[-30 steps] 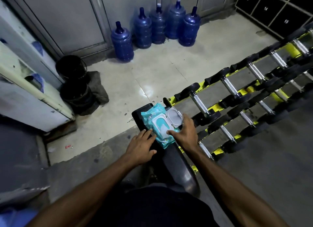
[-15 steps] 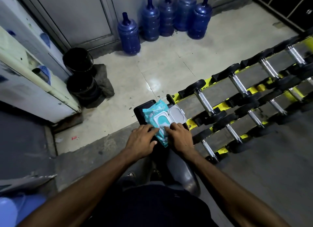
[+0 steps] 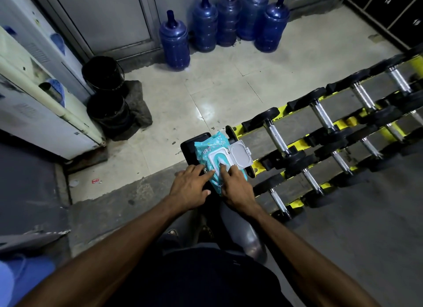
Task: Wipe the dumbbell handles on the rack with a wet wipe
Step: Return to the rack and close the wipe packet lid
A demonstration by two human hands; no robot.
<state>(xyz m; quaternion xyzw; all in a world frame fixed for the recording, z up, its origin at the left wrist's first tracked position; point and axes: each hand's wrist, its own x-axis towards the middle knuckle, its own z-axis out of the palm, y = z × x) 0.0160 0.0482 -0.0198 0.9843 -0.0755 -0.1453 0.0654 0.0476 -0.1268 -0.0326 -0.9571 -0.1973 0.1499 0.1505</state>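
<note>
**Gym floor by the rack: sheet pinched at the open wipe pack**

Pale floor tiles (image 3: 217, 96) are seen ahead, with blue water jugs (image 3: 175, 45) grouped by the far wall and two black buckets (image 3: 103, 74) stacked at the left. A yellow dumbbell rack (image 3: 295, 144) is set at the right, its dumbbells (image 3: 275, 136) laid in rows with their chrome handles bare.

The teal wet wipe pack (image 3: 207, 151) is laid on a black padded counter (image 3: 190, 146) just beside the rack's near end. Its white lid (image 3: 240, 154) is flipped open toward the rack, as it was a second ago. The left grip (image 3: 190, 190) is spread, with straight fingers pressed on the pack's near left edge; a second ago it was only touching that edge. The right grip (image 3: 238, 190) has been shifted from the pack's right side, by the lid, to the opening. There the raised tip of a wet wipe (image 3: 221, 163) is pinched between thumb and forefinger. The pack has not been moved on the counter. No dumbbell handle is touched yet.
</note>
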